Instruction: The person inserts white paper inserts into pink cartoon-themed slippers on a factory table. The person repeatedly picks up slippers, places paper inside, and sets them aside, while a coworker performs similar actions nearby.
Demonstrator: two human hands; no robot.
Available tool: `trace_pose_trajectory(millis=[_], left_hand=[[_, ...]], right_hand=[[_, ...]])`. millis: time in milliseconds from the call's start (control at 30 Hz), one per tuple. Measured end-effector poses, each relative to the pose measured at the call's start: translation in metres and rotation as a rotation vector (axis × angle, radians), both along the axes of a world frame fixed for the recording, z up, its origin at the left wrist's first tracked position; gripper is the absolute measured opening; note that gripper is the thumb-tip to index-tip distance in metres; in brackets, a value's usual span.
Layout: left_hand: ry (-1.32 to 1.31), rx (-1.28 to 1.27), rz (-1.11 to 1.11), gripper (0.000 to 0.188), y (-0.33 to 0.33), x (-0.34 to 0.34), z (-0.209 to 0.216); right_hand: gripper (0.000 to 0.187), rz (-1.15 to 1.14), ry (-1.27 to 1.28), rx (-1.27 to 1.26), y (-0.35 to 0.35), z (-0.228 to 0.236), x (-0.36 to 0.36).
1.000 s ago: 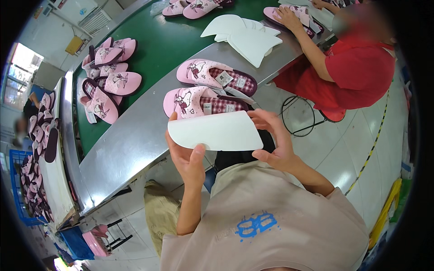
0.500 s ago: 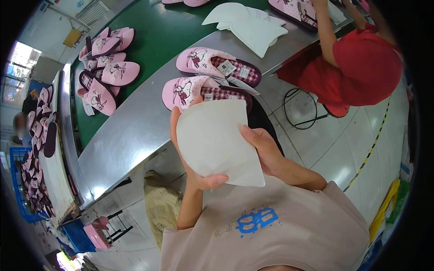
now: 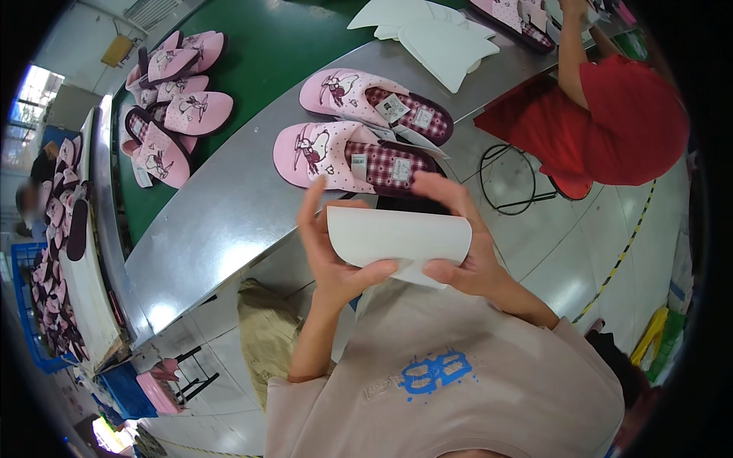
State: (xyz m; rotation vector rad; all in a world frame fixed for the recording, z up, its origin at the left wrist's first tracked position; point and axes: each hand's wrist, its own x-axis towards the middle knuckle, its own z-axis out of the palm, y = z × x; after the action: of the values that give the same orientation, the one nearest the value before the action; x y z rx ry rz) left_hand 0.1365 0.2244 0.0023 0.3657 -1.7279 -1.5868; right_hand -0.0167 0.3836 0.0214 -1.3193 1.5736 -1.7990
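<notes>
Between my two hands is a white card insert [image 3: 401,240], bent into a curve. My left hand [image 3: 336,267] grips its left side, thumb on the near face and forefinger raised beyond it. On the other side my right hand [image 3: 469,252] pinches it, thumb near the lower edge and fingers stretched behind. Just beyond lie two pink slippers, the nearer slipper [image 3: 321,156] and the farther slipper [image 3: 347,90], side by side at the metal table edge. Both have cartoon prints, checked insoles and tags.
White card pieces [image 3: 439,46] are stacked on the metal table rim [image 3: 229,210]. Several pink slippers [image 3: 183,111] pile up on the green belt [image 3: 263,46]. A person in red [image 3: 618,122] works at right beside a round stool [image 3: 508,179]. A blue crate [image 3: 27,305] stands far left.
The card was held nearly flat and upright; now it is curled and lower, its far edge tipped toward me. My right hand has shifted to grip its right side.
</notes>
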Motion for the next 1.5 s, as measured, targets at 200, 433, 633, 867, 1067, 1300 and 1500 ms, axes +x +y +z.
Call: trace_pose_trajectory(millis=[200, 433, 633, 867, 1067, 1300, 1500], left_hand=[[-0.328, -0.808, -0.065, 0.105, -0.109, -0.010, 0.023], [-0.487, -1.221, -0.370, 0.041, -0.142, -0.055, 0.043], [-0.606, -1.377, -0.458, 0.033, -0.137, -0.084, 0.063], [-0.601, -1.301, -0.537, 0.031, -0.146, -0.078, 0.079], [-0.590, -1.004, -0.438, 0.036, -0.162, -0.046, 0.058], [-0.629, -0.978, -0.257, 0.112, -0.174, -0.006, 0.010], [-0.494, -0.990, -0.201, 0.106, -0.173, -0.009, -0.007]], right_hand=[[0.050, -0.215, 0.082, 0.152, -0.008, 0.008, -0.036], [0.034, -0.151, 0.339, 0.347, -0.004, 0.016, -0.071], [0.034, -0.156, 0.576, 0.389, -0.020, 0.018, -0.066], [0.031, -0.121, 0.742, 0.340, -0.039, 0.023, -0.072], [0.039, 0.006, 0.768, 0.237, -0.074, 0.002, -0.079], [0.043, 0.123, 0.806, 0.157, -0.094, -0.003, -0.094], [0.051, 0.230, 0.783, 0.154, -0.119, -0.011, -0.103]])
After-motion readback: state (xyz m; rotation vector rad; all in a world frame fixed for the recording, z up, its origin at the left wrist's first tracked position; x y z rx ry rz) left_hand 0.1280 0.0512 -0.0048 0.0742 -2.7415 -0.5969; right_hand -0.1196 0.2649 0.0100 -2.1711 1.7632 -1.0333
